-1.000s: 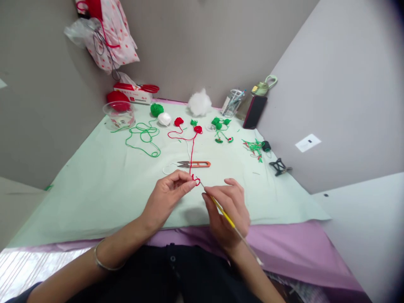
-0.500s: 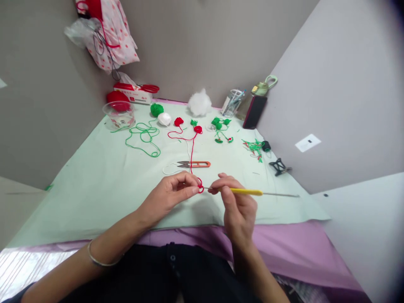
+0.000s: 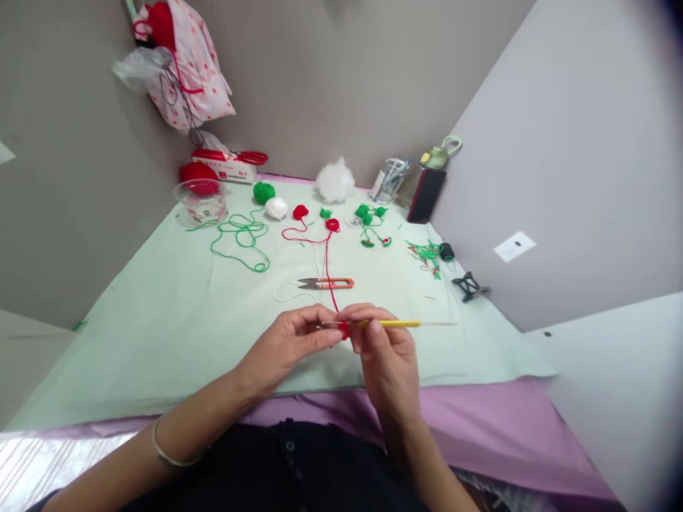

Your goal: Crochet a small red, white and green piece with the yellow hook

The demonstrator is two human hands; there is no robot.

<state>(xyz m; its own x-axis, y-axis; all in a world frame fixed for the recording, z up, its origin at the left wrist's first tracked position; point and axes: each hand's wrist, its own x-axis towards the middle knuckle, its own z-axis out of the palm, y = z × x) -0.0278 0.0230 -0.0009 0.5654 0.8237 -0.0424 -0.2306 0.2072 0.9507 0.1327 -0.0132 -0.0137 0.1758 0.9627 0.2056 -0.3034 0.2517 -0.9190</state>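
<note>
Two hands, the left hand (image 3: 288,346) and the right hand (image 3: 388,359), meet just above the near part of the green cloth (image 3: 176,341), at what looks like the step of working a hook into red yarn. The left holds the small red loop (image 3: 344,330) in a pinch of thumb and fingers; the right grips the yellow-handled hook (image 3: 403,323) like a pencil. The hook lies nearly level, its tip over the left fingertips; whether it passes through the loop cannot be told. From the loop, the red strand (image 3: 329,267) runs away across the snips (image 3: 340,283) to a red ball (image 3: 332,225). The next move seems to call for a steady pinch, a small turn of the hook and slack yarn. Both forearms slant inward from the lower corners, fingers curled, fingertips nearly touching.
</note>
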